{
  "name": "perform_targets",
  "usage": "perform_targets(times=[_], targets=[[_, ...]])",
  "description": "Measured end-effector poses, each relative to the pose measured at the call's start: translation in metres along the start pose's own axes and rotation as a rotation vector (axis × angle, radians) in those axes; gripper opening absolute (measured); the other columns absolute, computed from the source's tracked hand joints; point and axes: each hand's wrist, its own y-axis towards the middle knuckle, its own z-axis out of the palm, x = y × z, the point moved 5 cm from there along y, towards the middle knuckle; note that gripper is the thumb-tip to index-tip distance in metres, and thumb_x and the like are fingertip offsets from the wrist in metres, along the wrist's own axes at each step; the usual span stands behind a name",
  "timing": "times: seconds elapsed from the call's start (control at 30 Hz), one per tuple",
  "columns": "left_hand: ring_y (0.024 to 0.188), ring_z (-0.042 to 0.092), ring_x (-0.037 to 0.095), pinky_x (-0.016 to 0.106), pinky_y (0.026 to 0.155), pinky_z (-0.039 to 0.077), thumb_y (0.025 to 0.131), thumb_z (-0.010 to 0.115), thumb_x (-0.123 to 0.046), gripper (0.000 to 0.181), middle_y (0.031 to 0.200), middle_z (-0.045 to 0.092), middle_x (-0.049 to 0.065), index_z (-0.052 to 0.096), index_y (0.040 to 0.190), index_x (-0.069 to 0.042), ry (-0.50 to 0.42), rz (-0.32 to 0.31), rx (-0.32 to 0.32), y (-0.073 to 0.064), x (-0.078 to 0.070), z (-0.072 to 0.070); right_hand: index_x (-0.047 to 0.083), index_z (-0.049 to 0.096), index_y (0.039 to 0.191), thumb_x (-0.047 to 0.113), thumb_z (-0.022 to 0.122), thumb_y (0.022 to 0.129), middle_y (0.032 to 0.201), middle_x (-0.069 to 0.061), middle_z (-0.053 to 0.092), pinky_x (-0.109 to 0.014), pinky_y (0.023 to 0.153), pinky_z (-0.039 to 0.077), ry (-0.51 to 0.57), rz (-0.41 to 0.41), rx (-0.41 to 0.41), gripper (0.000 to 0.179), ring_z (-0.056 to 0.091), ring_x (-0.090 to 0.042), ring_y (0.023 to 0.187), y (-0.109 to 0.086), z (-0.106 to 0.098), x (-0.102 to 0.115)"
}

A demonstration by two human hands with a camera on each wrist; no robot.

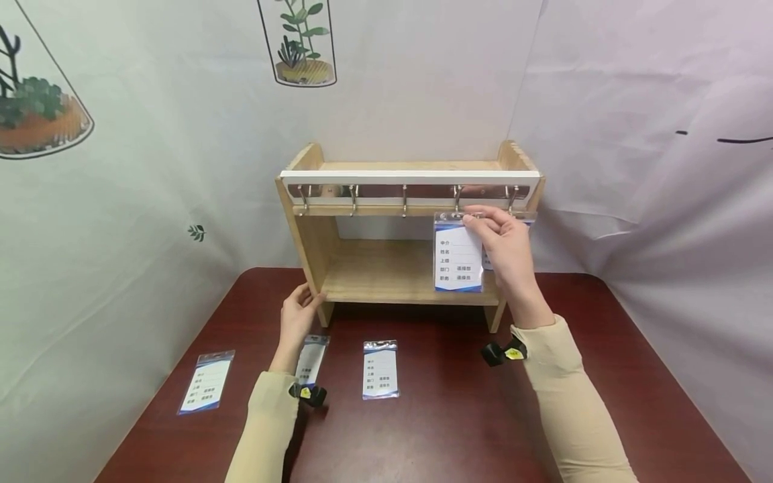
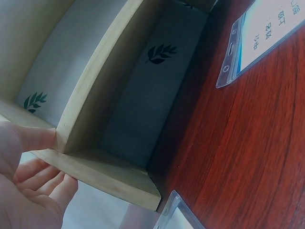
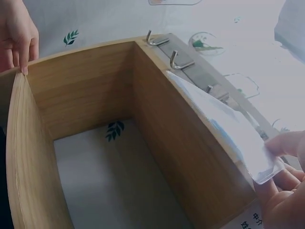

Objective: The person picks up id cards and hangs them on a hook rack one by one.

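Observation:
My right hand pinches the top edge of a clear ID badge holder with a printed white card. That holder is upright, its top close under the fourth hook from the left on a wooden rack. Partly hidden behind the right hand is another badge holder, beneath the rightmost hook. My left hand grips the rack's left side; in the left wrist view its thumb lies at the lower shelf's end, with the fingers around the outer side.
On the dark red table lie three more badge holders: one at the far left, one partly under the left forearm, and one in front of the rack. A white patterned curtain hangs behind and beside the table.

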Motion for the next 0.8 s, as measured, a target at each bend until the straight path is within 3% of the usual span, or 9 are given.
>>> perform_targets(times=[0.23, 0.57, 0.8], targets=[[0.128, 0.056, 0.035, 0.045, 0.105, 0.048, 0.096, 0.069, -0.011, 0.048, 0.136, 0.058, 0.027, 0.054, 0.139, 0.004, -0.004, 0.006, -0.002, 0.0001, 0.0002, 0.0003, 0.002, 0.071, 0.120, 0.018, 0.071, 0.096, 0.083, 0.007, 0.075, -0.020, 0.061, 0.055, -0.037, -0.008, 0.008, 0.029, 0.068, -0.012, 0.073, -0.0008, -0.0001, 0.0012], [0.129, 0.055, 0.035, 0.046, 0.105, 0.048, 0.096, 0.069, -0.013, 0.049, 0.137, 0.058, 0.027, 0.054, 0.139, 0.005, 0.020, -0.003, -0.001, -0.0011, -0.0004, 0.0009, 0.002, 0.070, 0.120, 0.020, 0.072, 0.095, 0.083, 0.008, 0.074, -0.020, 0.062, 0.048, -0.049, -0.016, 0.004, 0.031, 0.063, -0.011, 0.078, -0.0037, -0.0009, 0.0004], [0.128, 0.056, 0.035, 0.045, 0.104, 0.049, 0.096, 0.069, -0.012, 0.048, 0.136, 0.059, 0.027, 0.055, 0.139, 0.004, 0.012, 0.000, -0.002, -0.0017, -0.0014, 0.0000, -0.001, 0.070, 0.119, 0.016, 0.073, 0.094, 0.081, 0.009, 0.074, -0.019, 0.060, 0.050, -0.051, -0.041, 0.012, 0.031, 0.064, -0.009, 0.074, -0.0015, -0.0004, 0.0022]])
